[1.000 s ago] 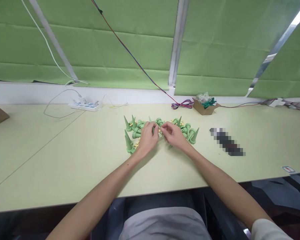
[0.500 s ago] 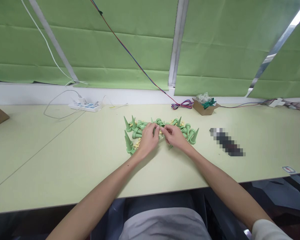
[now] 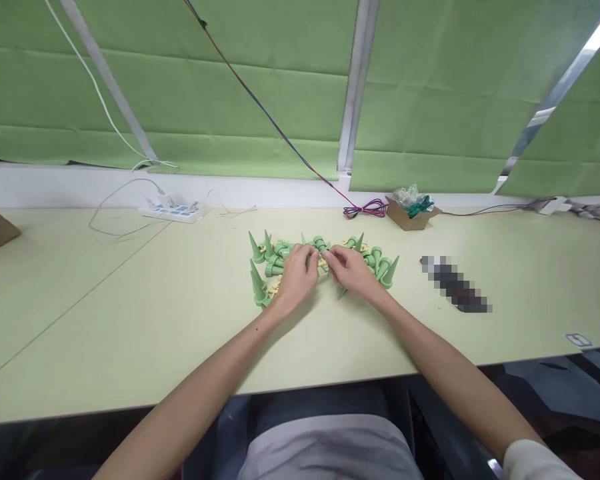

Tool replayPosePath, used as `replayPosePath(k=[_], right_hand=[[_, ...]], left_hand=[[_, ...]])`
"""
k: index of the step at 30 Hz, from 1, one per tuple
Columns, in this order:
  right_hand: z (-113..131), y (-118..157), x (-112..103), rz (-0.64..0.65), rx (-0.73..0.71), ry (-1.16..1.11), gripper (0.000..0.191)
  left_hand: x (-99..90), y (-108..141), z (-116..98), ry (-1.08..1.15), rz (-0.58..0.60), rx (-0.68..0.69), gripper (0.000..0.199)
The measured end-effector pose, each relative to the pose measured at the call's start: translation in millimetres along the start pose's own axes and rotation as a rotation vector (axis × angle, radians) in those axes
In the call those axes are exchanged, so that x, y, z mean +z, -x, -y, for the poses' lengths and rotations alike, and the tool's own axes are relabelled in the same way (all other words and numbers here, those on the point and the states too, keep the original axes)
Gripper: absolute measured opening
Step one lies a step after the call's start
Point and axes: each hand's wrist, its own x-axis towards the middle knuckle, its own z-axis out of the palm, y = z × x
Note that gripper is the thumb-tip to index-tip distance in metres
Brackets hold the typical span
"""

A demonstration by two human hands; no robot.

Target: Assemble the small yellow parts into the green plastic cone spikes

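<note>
My left hand (image 3: 300, 270) and my right hand (image 3: 349, 267) meet over a spread of green plastic watering spikes (image 3: 387, 275) and small yellow plastic pieces (image 3: 274, 288). Thumb and fingers of each hand are pinched together, the fingertips nearly touching. What lies between them is small and mostly hidden by the fingers. Several cone-shaped spikes (image 3: 258, 283) stand point up left of my left hand, while others lie on their sides. A ribbed green cap (image 3: 319, 243) sits just behind the fingertips.
A small cardboard box (image 3: 411, 217) with clear wrap and green material stands at the back, beside a coiled red and blue cable (image 3: 365, 209). A white power strip (image 3: 173, 212) lies back left. A dark, pixelated object (image 3: 455, 285) lies to the right on the table (image 3: 130, 320).
The right fingertips have moved slightly away from the left ones, so the gap between them is a little wider. The spikes and yellow pieces lie as before.
</note>
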Motion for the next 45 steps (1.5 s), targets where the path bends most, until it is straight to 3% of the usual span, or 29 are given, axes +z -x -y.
replayPosePath(k=[7,22,32,45], right_hand=[[0.5,1.6,2.8,0.051,0.0,-0.01,0.022],[-6.8,-2.0,6.0,0.008,-0.02,0.088,0.049],[-2.0,1.4,5.0,0.055,-0.009,-0.021,0.028],[-11.0,-2.3,8.4,0.027,-0.027,0.147,0.049]], left_hand=[[0.9,-1.0,3.5,-0.015,-0.004,-0.021,0.019],[3.5,0.8,2.6,0.008,0.006,0.01,0.02],[0.6,-1.7,4.3,-0.023,-0.011,-0.022,0.02],[6.9,2.4,4.7,-0.011,0.016,0.036,0.021]])
